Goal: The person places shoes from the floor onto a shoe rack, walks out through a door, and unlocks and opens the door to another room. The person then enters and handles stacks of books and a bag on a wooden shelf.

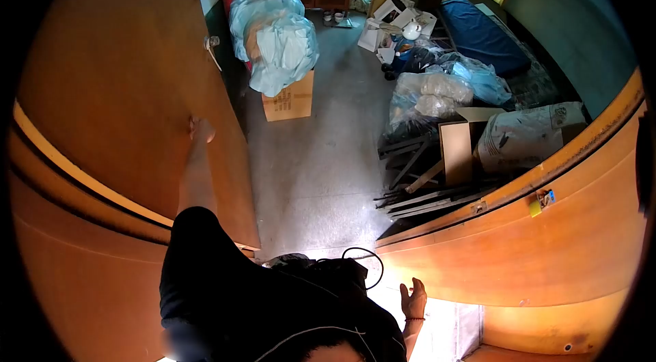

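At the threshold of a cluttered room, a person's left hand (203,131) meets the flat face of a brown door (113,54), which stands at the person's left, below its metal handle (212,42). The smooth panel looks stiff and fairly heavy, likely sturdy rather than fragile, and would probably swing with a steady push; its bare face offers little to grip, making the handle the surest place to take hold. How far the left hand's fingers are spread cannot be told at this angle. The right hand (413,300) hangs open and visibly holds nothing, fingers loosely bent, near an orange panel (492,253). Beyond, a cardboard box (290,104) sits on the floor (321,177) beneath pale blue plastic (287,44).
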Action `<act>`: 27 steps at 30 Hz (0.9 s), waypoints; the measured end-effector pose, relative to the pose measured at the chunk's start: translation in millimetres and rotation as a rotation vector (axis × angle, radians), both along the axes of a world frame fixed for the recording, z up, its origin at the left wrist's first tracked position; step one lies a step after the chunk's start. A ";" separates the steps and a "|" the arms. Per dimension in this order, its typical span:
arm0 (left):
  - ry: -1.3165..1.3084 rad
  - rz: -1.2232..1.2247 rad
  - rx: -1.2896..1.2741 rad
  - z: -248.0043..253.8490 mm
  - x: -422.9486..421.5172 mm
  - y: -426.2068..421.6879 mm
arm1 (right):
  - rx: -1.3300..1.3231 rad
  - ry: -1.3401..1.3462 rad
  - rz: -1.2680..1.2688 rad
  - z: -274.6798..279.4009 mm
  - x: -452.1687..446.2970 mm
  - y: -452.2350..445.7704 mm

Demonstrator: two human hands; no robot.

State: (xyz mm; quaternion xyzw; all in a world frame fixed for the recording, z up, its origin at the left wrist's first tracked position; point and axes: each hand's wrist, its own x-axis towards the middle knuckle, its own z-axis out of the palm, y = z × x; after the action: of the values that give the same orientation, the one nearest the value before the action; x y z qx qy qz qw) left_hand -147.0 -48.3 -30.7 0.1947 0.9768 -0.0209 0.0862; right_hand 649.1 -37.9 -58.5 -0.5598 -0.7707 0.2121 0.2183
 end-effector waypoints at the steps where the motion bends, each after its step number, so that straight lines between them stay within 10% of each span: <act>1: -0.010 0.021 0.042 2.0 4.0 -1.2 | -0.003 0.004 -0.004 -5.3 2.4 -3.8; 20: 0.143 0.049 0.017 -2.4 21.7 -1.8 | -0.102 -0.026 -0.008 -7.0 -46.2 -5.3; 23: 0.262 0.099 0.046 -73.7 -37.9 2.2 | -0.167 -0.044 0.024 -8.3 -50.2 0.6; 27: 0.168 0.061 -0.106 -13.1 3.6 -0.3 | -0.030 -0.065 0.037 -12.2 -55.7 -3.7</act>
State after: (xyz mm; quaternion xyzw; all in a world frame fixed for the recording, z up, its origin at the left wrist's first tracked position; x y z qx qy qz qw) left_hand -143.4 -48.7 -43.8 0.1574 0.9836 -0.0863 0.0149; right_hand 593.4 -41.6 -70.6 -0.5554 -0.7842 0.2094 0.1808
